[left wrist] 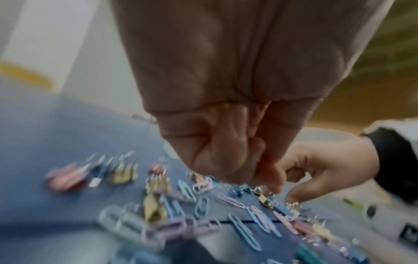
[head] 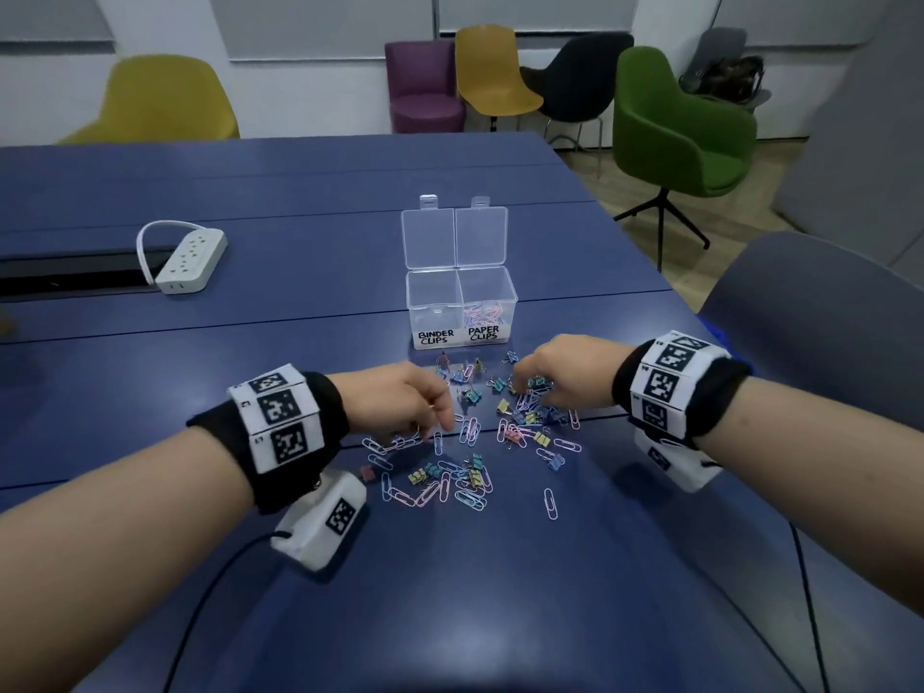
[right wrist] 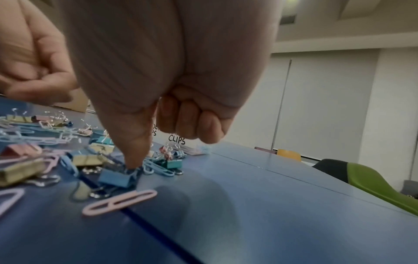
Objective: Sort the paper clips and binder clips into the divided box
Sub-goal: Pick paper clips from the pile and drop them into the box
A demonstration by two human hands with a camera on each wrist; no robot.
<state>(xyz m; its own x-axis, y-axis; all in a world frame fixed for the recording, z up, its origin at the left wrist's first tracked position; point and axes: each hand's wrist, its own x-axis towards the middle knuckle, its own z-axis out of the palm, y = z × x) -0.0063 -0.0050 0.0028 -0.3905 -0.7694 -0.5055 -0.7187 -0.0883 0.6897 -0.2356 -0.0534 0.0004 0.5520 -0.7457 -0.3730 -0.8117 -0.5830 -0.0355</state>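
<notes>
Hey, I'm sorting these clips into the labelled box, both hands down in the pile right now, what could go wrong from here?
1. Paper clips and binder clips lie tangled together, so a binder clip may drag a paper clip along into the wrong half.
2. The right hand reaches for a blue binder clip with its fingertips only; it might slip free.
3. The box looks light, with lids standing open; a bump from a hand may tip it.

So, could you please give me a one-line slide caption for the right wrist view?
Right hand reaching into mixed clips, fingertip on a blue binder clip on the blue table.
</notes>
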